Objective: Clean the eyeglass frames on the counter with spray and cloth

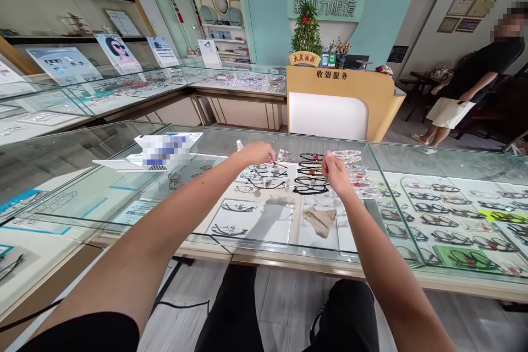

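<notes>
Both my hands are over a glass display counter (264, 247). My left hand (259, 153) is closed, fingers curled at the far end of a group of thin-framed glasses (266, 170); what its fingertips grip is too small to make out. My right hand (335, 170) is closed between a column of black-framed glasses (311, 180) and a column of clear-framed glasses (365, 184); its fingertips pinch something I cannot make out. Nearer to me, a beige cloth (319, 222) lies crumpled on the counter, to the right of two glasses (230, 230) on a white panel.
A white folded card (159, 153) stands on the counter at left. More glasses (449, 220) fill the case at right. Beyond are a wooden cash desk (342, 74) with a plant (306, 33) and side display cases (136, 85). A person (474, 77) stands at far right.
</notes>
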Demonstrator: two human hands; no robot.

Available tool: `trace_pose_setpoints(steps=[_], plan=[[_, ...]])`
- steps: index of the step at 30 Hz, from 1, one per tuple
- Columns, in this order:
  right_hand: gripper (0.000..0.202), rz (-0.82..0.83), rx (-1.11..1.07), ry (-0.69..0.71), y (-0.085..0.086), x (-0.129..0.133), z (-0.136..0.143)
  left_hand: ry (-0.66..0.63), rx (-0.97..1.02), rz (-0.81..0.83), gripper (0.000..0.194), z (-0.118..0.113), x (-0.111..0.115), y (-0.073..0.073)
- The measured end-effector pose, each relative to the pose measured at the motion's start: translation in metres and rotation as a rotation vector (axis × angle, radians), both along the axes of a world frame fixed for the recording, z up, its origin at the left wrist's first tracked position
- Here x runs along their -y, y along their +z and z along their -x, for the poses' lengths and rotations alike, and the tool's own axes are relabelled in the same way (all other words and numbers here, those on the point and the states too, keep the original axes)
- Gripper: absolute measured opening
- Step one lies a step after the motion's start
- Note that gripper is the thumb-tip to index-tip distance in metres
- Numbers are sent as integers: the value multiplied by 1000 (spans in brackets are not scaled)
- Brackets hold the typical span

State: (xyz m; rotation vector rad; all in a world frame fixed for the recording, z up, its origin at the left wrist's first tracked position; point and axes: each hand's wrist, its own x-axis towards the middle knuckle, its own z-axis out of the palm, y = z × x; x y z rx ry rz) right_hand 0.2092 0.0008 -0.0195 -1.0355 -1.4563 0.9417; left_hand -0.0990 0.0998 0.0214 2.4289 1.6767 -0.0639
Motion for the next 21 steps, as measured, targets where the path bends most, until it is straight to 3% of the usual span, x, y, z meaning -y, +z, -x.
trace_pose_setpoints(steps=[8,21], plan=[[77,12,-8,4,1,2,1,36,-25,-14,23,2,-3,-16],[78,-14,16,17,-1,2,3,43,-86,-13,26,2,-4,-21]])
